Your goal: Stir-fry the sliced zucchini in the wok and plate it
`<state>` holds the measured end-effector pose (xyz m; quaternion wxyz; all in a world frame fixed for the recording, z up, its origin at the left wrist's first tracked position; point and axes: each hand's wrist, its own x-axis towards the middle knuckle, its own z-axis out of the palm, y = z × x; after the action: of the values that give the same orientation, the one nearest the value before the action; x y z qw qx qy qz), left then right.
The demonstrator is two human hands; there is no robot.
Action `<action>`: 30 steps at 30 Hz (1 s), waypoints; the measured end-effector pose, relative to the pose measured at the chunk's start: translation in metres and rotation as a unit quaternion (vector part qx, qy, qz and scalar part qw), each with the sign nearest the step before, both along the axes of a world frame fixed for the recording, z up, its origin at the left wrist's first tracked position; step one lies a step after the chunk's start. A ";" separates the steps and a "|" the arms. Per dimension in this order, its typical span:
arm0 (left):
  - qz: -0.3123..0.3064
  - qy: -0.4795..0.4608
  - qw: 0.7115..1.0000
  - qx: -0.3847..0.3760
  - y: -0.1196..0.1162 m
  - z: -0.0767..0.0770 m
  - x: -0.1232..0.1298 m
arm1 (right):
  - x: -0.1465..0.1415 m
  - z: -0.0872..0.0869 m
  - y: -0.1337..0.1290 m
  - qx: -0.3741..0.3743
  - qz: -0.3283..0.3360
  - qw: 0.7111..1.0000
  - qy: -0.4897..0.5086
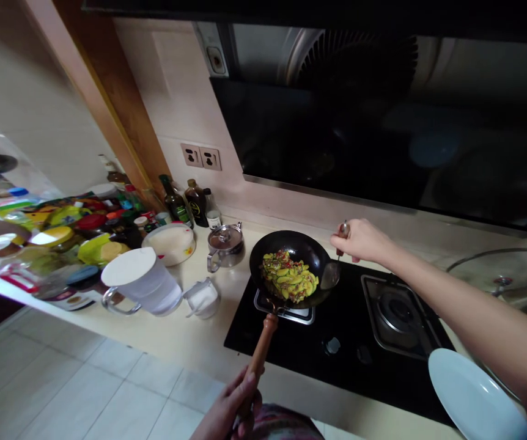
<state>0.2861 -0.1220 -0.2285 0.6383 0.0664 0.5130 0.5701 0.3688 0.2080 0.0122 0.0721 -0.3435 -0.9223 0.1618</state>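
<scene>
My left hand (238, 400) is wrapped round the wooden handle of a black wok (312, 247), which sits over the left burner of the stove. Inside the wok lies a heap of sliced green-yellow vegetables (291, 278) with reddish bits. My right hand (359, 238) is closed on the handle of a spatula (330, 275). The spatula's metal blade rests at the right inner side of the wok, beside the food. Part of its handle is hidden by my fingers.
A white plate (469, 397) lies at the lower right, near the right burner (394, 311). A glass lid (502, 281) stands behind it. On the left are a water pitcher (147, 284), a small white-filled container (203, 299), a steel pot (225, 244) and several jars. The range hood (359, 140) hangs above.
</scene>
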 end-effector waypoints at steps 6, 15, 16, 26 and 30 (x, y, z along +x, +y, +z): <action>0.009 -0.010 1.000 0.000 0.003 0.003 0.001 | -0.026 -0.059 0.001 -0.179 -0.141 0.940 0.254; -0.010 -0.020 1.000 -0.003 0.005 0.001 0.001 | -0.001 -0.018 0.014 -0.217 -0.146 0.956 0.135; -0.014 -0.019 1.000 -0.001 0.005 0.001 0.001 | -0.004 -0.028 0.010 -0.256 -0.162 0.941 0.152; -0.009 -0.029 1.000 0.000 0.003 0.001 0.000 | -0.013 -0.048 0.000 -0.158 -0.124 0.949 0.241; -0.018 -0.023 1.000 0.006 0.003 0.000 0.000 | -0.003 -0.033 0.002 -0.129 -0.120 0.971 0.162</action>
<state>0.2865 -0.1194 -0.2289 0.6594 0.0665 0.4933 0.5634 0.3656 0.2097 -0.0206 0.1942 -0.4277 -0.8217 0.3228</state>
